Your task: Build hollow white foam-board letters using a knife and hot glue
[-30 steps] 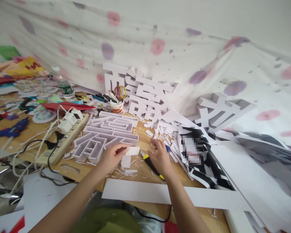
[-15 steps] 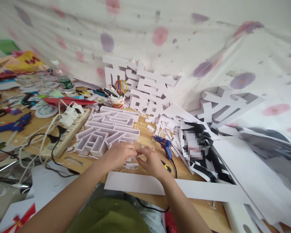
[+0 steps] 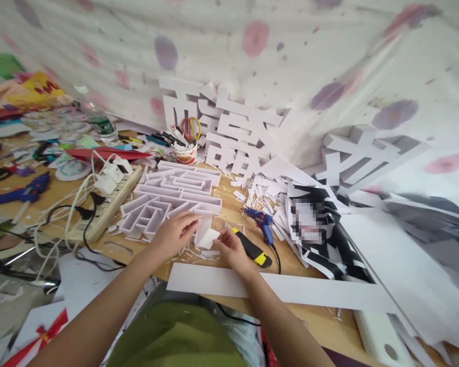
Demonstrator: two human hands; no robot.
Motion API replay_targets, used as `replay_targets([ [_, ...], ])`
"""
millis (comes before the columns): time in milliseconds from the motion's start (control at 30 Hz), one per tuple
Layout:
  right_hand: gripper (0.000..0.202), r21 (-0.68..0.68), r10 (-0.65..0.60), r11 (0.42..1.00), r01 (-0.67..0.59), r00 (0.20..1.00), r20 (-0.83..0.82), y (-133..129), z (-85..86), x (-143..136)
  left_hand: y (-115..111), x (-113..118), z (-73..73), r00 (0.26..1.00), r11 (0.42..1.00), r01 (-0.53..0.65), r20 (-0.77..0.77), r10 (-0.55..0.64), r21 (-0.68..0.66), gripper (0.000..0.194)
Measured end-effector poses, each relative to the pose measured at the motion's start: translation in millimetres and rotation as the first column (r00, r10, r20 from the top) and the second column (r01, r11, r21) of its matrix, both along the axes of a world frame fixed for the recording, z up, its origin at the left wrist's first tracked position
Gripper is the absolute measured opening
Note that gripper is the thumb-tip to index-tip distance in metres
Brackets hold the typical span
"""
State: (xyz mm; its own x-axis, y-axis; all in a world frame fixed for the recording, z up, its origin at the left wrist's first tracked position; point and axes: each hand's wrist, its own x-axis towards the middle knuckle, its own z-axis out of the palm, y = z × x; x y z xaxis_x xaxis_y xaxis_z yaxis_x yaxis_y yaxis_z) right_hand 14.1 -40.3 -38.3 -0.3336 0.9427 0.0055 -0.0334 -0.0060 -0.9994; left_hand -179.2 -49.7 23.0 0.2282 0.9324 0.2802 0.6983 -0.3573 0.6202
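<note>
My right hand [image 3: 233,248] pinches the edge of a small white foam-board piece [image 3: 207,238] between thumb and fingers. Just left of that piece, my left hand [image 3: 176,232] is open, fingers stretched out and thumb apart, near the lower right of a hollow white character shape [image 3: 176,191] made of upright strips. Whether its fingertips touch the shape, I cannot tell. To the right lie a black and yellow utility knife [image 3: 252,250] and a blue glue gun [image 3: 260,223]. A long white strip [image 3: 210,279] lies across the table edge below my hands.
A power strip [image 3: 110,209] with white plugs and tangled cables stands on the left, near a second blue glue gun [image 3: 26,192]. Behind are a cup of pens and scissors [image 3: 185,153], a water bottle [image 3: 102,125] and finished white characters [image 3: 233,127]. Offcuts [image 3: 265,191] litter the wood.
My hands, earlier together at the fingertips, have separated. The left moved left and opened; the right shows the white piece in its pinch. The whole utility knife is now visible.
</note>
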Motion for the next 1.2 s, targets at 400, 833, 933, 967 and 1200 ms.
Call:
replay_targets([
  [400, 0.007, 0.214, 0.058, 0.971, -0.106, 0.975, 0.216, -3, 2.3, 7, -2, 0, -7.0, 0.997, 0.999, -0.050, 0.060, 0.051, -0.018, 0.030],
  [833, 0.008, 0.507, -0.075, 0.839, -0.198, 0.880, 0.468, -5, 2.8, -1, -6, -1, -16.3, 0.999, 0.999, -0.049, -0.012, 0.049, -0.014, 0.035],
  [933, 0.009, 0.528, -0.093, 0.825, -0.203, 0.872, 0.480, -5, 3.0, -2, -5, -1, -18.0, 0.999, 0.999, -0.042, -0.014, 0.042, -0.003, 0.034],
  [967, 0.009, 0.533, -0.096, 0.821, -0.205, 0.870, 0.484, -5, 2.9, -2, -5, -1, -18.1, 0.999, 0.999, -0.041, -0.015, 0.041, -0.002, 0.034],
  [1200, 0.011, 0.557, -0.103, 0.796, -0.237, 0.854, 0.511, -5, 3.1, -2, -5, -2, -19.2, 0.999, 0.999, -0.037, -0.017, 0.037, -0.008, 0.033],
])
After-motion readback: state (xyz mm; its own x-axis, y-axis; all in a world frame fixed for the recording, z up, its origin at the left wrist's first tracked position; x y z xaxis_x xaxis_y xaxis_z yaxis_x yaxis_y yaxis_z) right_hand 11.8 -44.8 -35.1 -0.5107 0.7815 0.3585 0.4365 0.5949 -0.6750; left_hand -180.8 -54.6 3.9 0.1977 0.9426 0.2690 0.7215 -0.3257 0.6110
